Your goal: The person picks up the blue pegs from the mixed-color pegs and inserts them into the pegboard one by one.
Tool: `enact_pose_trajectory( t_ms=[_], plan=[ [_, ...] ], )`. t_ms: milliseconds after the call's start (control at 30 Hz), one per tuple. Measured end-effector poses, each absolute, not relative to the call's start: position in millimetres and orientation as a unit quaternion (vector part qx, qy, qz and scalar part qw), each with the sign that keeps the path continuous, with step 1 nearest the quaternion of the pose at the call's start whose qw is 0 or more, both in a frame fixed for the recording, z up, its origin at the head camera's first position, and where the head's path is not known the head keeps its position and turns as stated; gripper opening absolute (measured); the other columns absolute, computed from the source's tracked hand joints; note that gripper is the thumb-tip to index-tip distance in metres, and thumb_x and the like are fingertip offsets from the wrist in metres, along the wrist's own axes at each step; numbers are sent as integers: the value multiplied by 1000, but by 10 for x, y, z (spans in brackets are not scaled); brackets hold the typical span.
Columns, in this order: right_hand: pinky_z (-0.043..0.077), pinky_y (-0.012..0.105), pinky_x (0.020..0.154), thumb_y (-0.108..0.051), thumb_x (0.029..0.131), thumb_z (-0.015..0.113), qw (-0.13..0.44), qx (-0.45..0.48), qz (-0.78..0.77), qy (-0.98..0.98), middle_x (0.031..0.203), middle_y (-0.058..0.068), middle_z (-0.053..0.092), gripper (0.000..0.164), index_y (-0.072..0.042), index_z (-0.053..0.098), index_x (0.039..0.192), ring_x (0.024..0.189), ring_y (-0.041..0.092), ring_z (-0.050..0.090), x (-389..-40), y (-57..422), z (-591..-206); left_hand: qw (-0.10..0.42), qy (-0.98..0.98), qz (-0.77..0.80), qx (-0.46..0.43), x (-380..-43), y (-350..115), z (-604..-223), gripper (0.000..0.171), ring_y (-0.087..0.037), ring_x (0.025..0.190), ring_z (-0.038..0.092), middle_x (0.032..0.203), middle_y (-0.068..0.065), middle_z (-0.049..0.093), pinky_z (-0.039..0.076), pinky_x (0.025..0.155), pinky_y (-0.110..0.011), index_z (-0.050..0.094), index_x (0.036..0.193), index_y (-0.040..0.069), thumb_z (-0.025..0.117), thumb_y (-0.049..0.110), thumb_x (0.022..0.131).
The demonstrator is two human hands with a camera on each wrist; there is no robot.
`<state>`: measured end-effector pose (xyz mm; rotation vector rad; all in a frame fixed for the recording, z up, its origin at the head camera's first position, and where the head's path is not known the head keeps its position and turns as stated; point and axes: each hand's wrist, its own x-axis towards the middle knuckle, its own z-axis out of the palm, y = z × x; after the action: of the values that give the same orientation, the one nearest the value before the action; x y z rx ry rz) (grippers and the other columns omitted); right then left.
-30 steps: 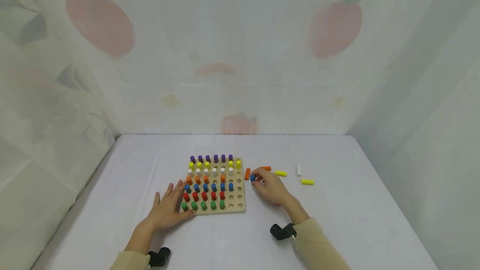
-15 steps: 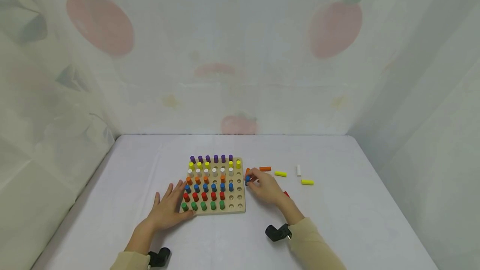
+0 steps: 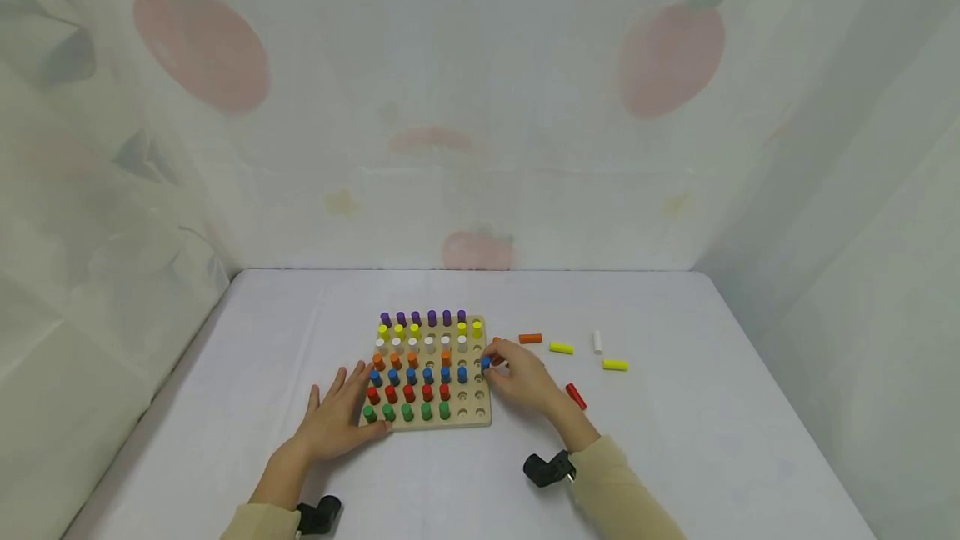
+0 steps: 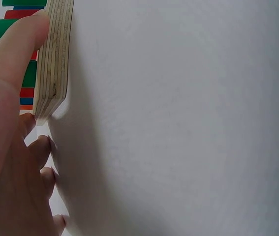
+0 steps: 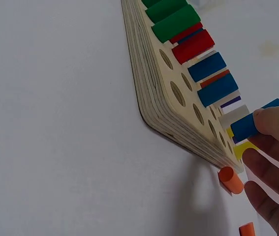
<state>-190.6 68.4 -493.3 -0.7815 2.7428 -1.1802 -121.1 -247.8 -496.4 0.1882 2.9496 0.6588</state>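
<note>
A wooden pegboard (image 3: 480, 417) lies on the table, with upright rows of purple, yellow, white, orange, blue, red and green pegs. Several holes stand bare, mostly along its right side. My right hand (image 3: 528, 377) pinches a blue peg (image 5: 257, 120) between thumb and finger, holding it over the right edge of the board near the end of the blue row. In the right wrist view this peg is tilted and above the holes. My left hand (image 3: 330, 423) rests against the board's left edge, fingers spread, the thumb touching the near edge beside a green peg (image 4: 4, 30).
Right of the board lie loose pegs: orange (image 3: 530, 338), yellow (image 3: 561, 347), white (image 3: 597, 342), another yellow peg (image 3: 615, 365) and red (image 3: 576, 396). Another orange peg (image 5: 231, 180) lies close to the board's right edge, mostly hidden by my right hand in the head view.
My right hand has moved left with the blue peg, from beside the board to over its right edge. The red peg behind the wrist has come into view. My left hand has stayed still.
</note>
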Motion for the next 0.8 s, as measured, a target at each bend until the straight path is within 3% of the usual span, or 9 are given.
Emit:
enact_pose_trajectory(
  t_ms=[400,800],
  plan=[
    [50,27,82,-16,89,60,26,-269,-383,883,99,-2,63,18,-15,59,106,91,6,56,-1894,633,-4977,56,972,217,63,-1214,-2479,-4954,102,-44,137,14,151,-15,24,-2,100,-72,25,146,12,68,62,68],
    [50,28,83,-15,88,60,41,-266,-378,886,98,-3,63,18,-15,59,106,91,6,56,-1887,608,-4976,61,973,216,60,-1223,-2475,-4955,102,-44,138,13,151,-15,23,-3,101,-71,24,146,13,68,62,68]
  ],
)
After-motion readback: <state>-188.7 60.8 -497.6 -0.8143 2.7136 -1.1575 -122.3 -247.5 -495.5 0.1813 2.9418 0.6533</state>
